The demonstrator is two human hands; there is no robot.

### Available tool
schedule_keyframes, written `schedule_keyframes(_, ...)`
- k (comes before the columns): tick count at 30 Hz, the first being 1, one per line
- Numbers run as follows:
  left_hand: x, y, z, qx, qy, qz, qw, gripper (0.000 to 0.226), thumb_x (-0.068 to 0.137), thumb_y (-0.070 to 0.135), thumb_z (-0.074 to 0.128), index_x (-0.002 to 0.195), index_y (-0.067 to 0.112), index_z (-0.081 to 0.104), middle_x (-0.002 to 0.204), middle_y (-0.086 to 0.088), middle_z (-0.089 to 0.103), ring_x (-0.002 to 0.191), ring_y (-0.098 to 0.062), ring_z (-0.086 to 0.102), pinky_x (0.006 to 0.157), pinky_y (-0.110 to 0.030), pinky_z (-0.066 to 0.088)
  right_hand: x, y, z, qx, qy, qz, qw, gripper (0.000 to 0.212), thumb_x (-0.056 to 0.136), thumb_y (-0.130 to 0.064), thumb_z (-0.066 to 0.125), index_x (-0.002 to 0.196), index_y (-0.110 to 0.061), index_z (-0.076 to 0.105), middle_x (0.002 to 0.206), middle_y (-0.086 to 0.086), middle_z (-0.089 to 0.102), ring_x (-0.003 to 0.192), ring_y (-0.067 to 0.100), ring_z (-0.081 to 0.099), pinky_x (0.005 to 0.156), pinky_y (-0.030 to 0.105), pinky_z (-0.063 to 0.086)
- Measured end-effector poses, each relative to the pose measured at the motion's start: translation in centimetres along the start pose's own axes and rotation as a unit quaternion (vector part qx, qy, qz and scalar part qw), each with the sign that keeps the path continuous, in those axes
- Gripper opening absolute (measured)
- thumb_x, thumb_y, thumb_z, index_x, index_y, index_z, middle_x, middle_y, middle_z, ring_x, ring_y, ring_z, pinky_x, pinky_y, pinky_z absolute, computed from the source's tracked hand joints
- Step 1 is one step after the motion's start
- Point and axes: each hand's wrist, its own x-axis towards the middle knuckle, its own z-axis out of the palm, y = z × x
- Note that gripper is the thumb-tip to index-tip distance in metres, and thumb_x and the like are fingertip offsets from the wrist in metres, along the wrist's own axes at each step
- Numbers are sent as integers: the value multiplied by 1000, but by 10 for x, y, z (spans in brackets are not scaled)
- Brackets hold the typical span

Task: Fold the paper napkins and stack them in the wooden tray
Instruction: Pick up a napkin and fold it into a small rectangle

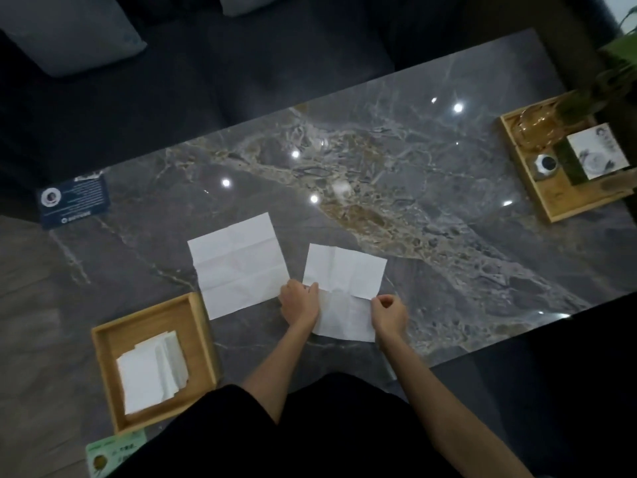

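The paper napkin being worked on (344, 291) lay creased near the front edge of the marble table (448, 201), roughly midway along it, its near half looking duller than the far half. The left hand (299, 303) rested on the napkin's left edge at the middle crease, fingers curled and pinching the paper there. The right hand (388, 313) sat at the napkin's right edge by the same crease, thumb and forefinger closed on the paper's margin. Just to the left, touching or almost touching the left hand, a second napkin (239, 265) lay unfolded and flat, showing its fold lines. Further left, at the table's front left corner, stood the wooden tray (103, 336), holding a loose stack of folded napkins (150, 372), slightly fanned. A dark blue card (74, 201) lay at the table's left edge, and a green card (113, 453) poked out by the front left corner, below the tray. At the far right corner stood another wooden tray (558, 205) carrying glassware and a printed card; the details were too dim to tell.
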Motion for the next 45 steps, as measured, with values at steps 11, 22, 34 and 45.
schedule_keyframes(11,-6,3,16,-13,26,48,998,8,94,12,53,97,4,56,115,-16,51,103,-33,51,82,-37,45,-7,-4,-26,51,-40,-144,987,6,98,-12,53,93,-14,51,82,0,56,75,18,54,63,28,43)
schedule_keyframes(22,-23,-1,23,-212,-133,46,967,35,99,27,56,131,12,59,140,-16,52,130,-36,44,113,-45,35,-52,-45,-57,190,-208,-161,946,28,96,5,47,102,-13,67,97,4,69,84,12,64,73,25,49)
schedule_keyframes(34,-56,-73,-106,-595,-343,60,724,45,101,22,51,138,-5,54,140,-27,55,122,-36,55,107,-51,41,-158,-92,-30,352,-400,-73,843,39,91,1,49,127,1,62,129,25,65,117,38,61,105,52,45)
schedule_keyframes(45,-42,-212,-304,-471,-36,185,862,11,96,26,67,104,21,71,100,0,78,91,-15,75,73,-30,60,-262,-115,64,143,-300,-340,880,37,98,-11,62,131,-27,61,90,5,62,69,14,54,53,22,44)
